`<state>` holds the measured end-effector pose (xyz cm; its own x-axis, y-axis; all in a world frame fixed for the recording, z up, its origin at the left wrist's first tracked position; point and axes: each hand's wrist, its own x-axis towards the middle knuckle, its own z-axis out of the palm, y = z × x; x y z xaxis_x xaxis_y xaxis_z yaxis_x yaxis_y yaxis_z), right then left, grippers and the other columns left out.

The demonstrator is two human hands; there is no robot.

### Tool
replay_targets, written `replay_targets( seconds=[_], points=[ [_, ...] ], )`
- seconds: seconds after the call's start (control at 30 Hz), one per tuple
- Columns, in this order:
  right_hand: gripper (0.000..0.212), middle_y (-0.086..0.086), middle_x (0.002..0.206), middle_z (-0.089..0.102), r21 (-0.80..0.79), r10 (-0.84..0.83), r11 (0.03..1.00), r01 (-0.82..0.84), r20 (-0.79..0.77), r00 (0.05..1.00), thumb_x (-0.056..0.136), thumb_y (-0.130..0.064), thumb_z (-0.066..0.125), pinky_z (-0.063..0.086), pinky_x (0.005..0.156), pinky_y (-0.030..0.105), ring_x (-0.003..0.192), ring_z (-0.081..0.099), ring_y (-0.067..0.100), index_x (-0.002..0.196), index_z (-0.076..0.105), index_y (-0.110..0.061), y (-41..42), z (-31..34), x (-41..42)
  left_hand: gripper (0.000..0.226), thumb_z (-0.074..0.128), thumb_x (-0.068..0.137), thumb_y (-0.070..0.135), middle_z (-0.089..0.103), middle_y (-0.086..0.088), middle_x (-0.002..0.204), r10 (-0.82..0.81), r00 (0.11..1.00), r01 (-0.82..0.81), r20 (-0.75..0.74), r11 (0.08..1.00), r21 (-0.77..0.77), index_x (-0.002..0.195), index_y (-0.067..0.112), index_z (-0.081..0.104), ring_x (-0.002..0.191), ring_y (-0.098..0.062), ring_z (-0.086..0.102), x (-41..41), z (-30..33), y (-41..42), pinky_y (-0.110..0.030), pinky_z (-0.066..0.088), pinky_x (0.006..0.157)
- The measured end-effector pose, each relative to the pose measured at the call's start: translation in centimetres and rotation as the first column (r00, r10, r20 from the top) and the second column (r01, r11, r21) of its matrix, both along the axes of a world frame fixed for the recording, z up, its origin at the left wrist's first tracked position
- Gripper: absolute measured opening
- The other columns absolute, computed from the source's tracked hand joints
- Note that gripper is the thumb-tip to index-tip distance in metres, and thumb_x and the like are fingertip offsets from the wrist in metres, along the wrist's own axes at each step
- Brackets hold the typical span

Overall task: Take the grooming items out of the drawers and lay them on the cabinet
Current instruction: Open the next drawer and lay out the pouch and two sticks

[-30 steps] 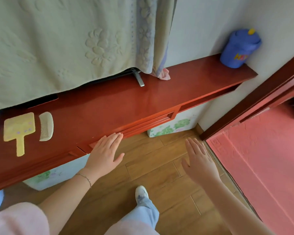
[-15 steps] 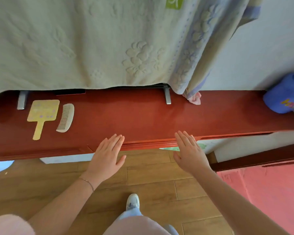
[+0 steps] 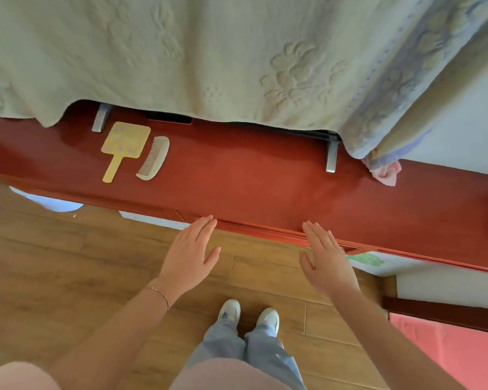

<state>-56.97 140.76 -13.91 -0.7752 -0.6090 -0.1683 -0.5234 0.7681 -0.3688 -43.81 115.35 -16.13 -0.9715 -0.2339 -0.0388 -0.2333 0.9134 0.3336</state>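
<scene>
Head view, reading from left to right. A yellow hand mirror (image 3: 125,144) is lying flat on the red cabinet (image 3: 251,181) top, its handle pointing toward the front edge; a pale comb (image 3: 154,159) is lying just beside it on the right, the two close but apart. Both are sitting well to the left of the hands. A pale embossed cloth (image 3: 209,57) is hanging over the back of the cabinet, covering an object whose grey metal feet (image 3: 332,157) are showing beneath the hem. The left hand (image 3: 190,254), a thin bracelet (image 3: 159,294) at its wrist, is extending with fingers straight and together, holding nothing, its fingertips reaching the front edge of the drawer front (image 3: 265,229). The right hand (image 3: 326,258) is doing likewise further right, fingers straight and empty, tips at the same edge. The drawer front is lying almost flush beneath the cabinet top. Below, two white shoes (image 3: 250,315) are standing on the wooden floor (image 3: 54,263); a pink surface (image 3: 448,356) is occupying the lower right corner.
</scene>
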Motion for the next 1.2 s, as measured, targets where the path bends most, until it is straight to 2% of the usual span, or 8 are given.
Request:
replay_targets(
  seconds=[0.1,0.2,0.27,0.33,0.43,0.7,1.0,1.2],
  points=[
    [0.046,0.0,0.127,0.057,-0.253,-0.063,0.965,0.068,0.031,0.998,0.084,-0.018,0.048,0.039,0.096,0.025,0.115,0.051,0.012,0.13,0.053,-0.014,1.3,-0.2,2.4,0.046,0.052,0.091,0.024,0.041,-0.002,0.139,0.249,0.968,-0.236,-0.016,0.936,0.262,0.134,0.011,0.042,0.129,-0.016,0.038,0.6,-0.8,2.3,-0.03,0.03,0.106],
    [0.034,-0.016,0.111,0.06,-0.37,-0.207,0.868,0.331,0.336,0.919,0.086,-0.007,0.053,0.04,0.075,0.006,0.085,0.056,-0.006,0.114,0.062,-0.025,1.8,-0.9,4.1,0.041,0.041,0.096,0.027,0.044,0.002,0.132,0.541,0.784,-0.606,0.304,0.561,0.564,0.135,0.016,0.04,0.123,-0.017,0.042,-0.2,-2.4,4.3,-0.032,0.033,0.102],
    [0.034,-0.012,0.105,0.065,-0.27,-0.344,0.696,0.665,0.688,0.639,0.087,-0.002,0.052,0.042,0.076,0.008,0.096,0.059,-0.002,0.105,0.064,-0.028,1.6,-2.7,3.8,0.038,0.03,0.1,0.025,0.045,-0.001,0.136,0.543,0.595,-0.761,0.593,0.145,0.632,0.135,0.014,0.04,0.12,-0.019,0.044,-1.7,-4.1,4.7,-0.034,0.035,0.098],
    [0.026,0.0,0.1,0.067,-0.044,-0.386,0.408,0.912,0.897,0.216,0.09,-0.005,0.048,0.044,0.085,0.021,0.101,0.06,0.015,0.109,0.063,-0.017,1.3,-5.6,2.3,0.041,0.023,0.101,0.022,0.043,-0.009,0.142,0.449,0.512,-0.726,0.732,-0.229,0.649,0.138,0.008,0.036,0.129,-0.02,0.04,-3.3,-5.7,4.5,-0.036,0.03,0.107],
    [0.023,0.01,0.1,0.062,0.241,-0.208,0.039,0.97,0.951,-0.228,0.095,-0.008,0.039,0.043,0.09,0.032,0.101,0.058,0.025,0.115,0.05,-0.006,0.7,-9.5,-0.6,0.051,0.018,0.101,0.035,0.038,-0.012,0.145,0.379,0.457,-0.565,0.805,-0.575,0.592,0.142,0.005,0.028,0.136,-0.023,0.032,-5.6,-6.9,4.0,-0.039,0.021,0.113],
    [0.025,0.009,0.081,0.056,0.295,-0.07,-0.181,0.938,0.948,-0.312,0.086,0.001,0.032,0.044,0.07,0.027,0.073,0.056,0.018,0.074,0.05,-0.011,-0.2,-13.6,-5.1,0.061,0.017,0.098,0.044,0.027,-0.015,0.15,0.436,0.308,-0.309,0.846,-0.795,0.522,0.144,0.003,0.021,0.138,-0.027,0.028,-10.1,-8.9,2.9,-0.04,0.02,0.114],
    [0.026,0.009,0.083,0.057,0.293,-0.053,-0.17,0.941,0.951,-0.306,0.09,0.003,0.031,0.044,0.085,0.031,0.081,0.059,0.02,0.074,0.049,-0.005,-0.1,-12.7,-4.5,0.07,0.021,0.095,0.052,0.028,-0.018,0.15,0.367,0.394,-0.268,0.843,-0.831,0.487,0.144,0.001,0.019,0.137,-0.03,0.028,-8.5,-8.5,2.0,-0.041,0.017,0.115],
    [0.024,0.012,0.069,0.065,0.326,-0.088,-0.128,0.937,0.937,-0.338,0.089,0.004,0.034,0.048,0.075,0.033,0.082,0.059,0.023,0.075,0.052,-0.003,1.6,-12.9,-2.0,0.071,0.017,0.095,0.052,0.023,-0.02,0.151,0.352,0.341,-0.281,0.871,-0.846,0.452,0.145,0.002,0.014,0.138,-0.032,0.026,-5.7,-8.4,2.9,-0.042,0.018,0.115]
  ],
)
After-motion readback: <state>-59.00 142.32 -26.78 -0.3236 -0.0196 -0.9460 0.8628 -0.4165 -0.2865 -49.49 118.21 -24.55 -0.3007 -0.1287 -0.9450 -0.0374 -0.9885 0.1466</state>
